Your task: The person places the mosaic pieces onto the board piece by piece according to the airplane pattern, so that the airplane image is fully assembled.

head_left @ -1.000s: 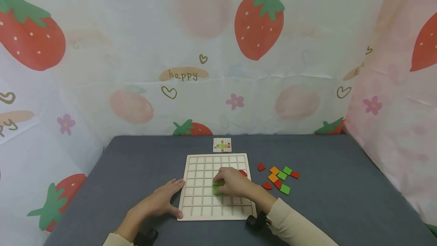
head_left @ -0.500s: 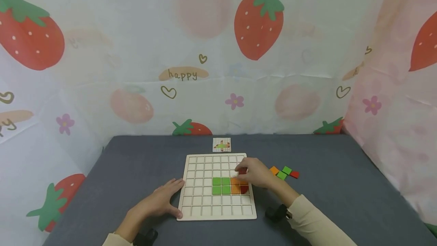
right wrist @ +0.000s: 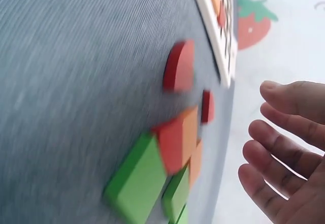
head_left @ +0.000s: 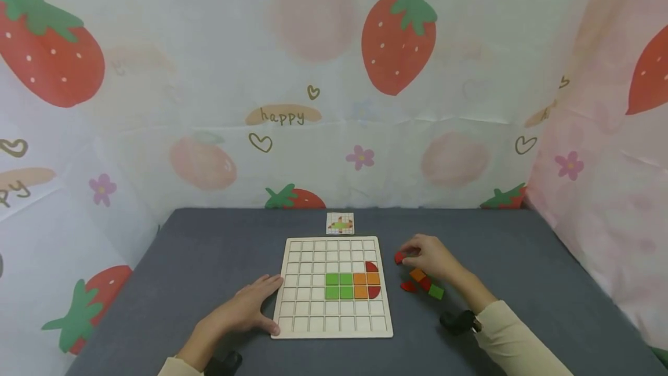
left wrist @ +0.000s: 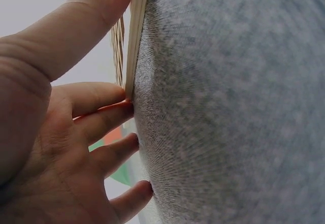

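In the head view a pale gridded board (head_left: 305, 309) bears several green squares (head_left: 339, 285), three orange squares (head_left: 360, 292) and two red rounded pieces (head_left: 371, 267). My left hand (head_left: 240, 309) rests with spread fingers and thumb against the board's left edge; the left wrist view shows its fingertips at that edge (left wrist: 136, 41). My right hand (head_left: 433, 257) hovers right of the board, its fingertips by a red piece (head_left: 399, 257). In the right wrist view that hand (right wrist: 289, 153) has relaxed fingers holding nothing, and a red piece (right wrist: 207, 106) lies on the cloth.
Right of the board lie loose pieces: red (head_left: 409, 286), orange (head_left: 417, 274) and green (head_left: 435, 292), some partly hidden by my right hand. A small patterned card (head_left: 340, 223) lies behind the board on the dark cloth (head_left: 224, 248). A strawberry-print curtain hangs behind.
My right hand has moved from the board's middle, past its right side, to the loose pieces, uncovering the green squares and the upper red piece. My left hand has stayed at the edge.
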`<control>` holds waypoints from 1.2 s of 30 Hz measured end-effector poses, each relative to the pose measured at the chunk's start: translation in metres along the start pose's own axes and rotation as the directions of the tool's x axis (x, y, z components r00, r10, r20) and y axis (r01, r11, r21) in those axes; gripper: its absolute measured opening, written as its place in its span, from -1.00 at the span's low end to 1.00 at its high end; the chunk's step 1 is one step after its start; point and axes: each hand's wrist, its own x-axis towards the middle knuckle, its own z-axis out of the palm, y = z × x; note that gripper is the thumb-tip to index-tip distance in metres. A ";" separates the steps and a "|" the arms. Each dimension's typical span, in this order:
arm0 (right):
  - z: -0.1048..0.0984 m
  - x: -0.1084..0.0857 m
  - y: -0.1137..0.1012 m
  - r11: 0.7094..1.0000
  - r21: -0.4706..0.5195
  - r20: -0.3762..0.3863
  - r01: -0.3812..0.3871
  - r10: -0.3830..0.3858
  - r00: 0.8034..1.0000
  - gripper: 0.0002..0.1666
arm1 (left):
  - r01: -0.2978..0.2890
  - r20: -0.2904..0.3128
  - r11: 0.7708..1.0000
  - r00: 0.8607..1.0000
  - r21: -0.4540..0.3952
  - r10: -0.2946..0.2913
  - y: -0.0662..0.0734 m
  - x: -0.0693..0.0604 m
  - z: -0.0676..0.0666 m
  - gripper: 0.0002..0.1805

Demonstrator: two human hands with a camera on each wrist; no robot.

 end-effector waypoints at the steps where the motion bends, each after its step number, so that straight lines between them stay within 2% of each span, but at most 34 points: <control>1: -0.002 -0.001 0.003 1.000 -0.011 0.000 -0.001 0.001 1.000 -0.73 | 0.001 0.000 1.000 1.000 0.001 -0.001 0.000 0.000 0.000 0.17; 16: -0.020 -0.016 0.041 0.996 -0.046 0.032 -0.070 0.072 0.997 -0.68 | 0.000 0.001 1.000 1.000 0.008 0.000 -0.002 0.002 0.000 0.17; 24: -0.022 -0.022 0.050 0.990 -0.103 0.044 -0.092 0.097 0.994 -0.66 | -0.007 0.000 1.000 1.000 0.005 0.007 -0.003 0.002 0.000 0.17; 36: -0.022 -0.024 0.056 0.988 -0.118 0.058 -0.099 0.107 0.993 -0.69 | -0.020 -0.004 1.000 1.000 0.020 0.020 -0.003 0.002 0.001 0.17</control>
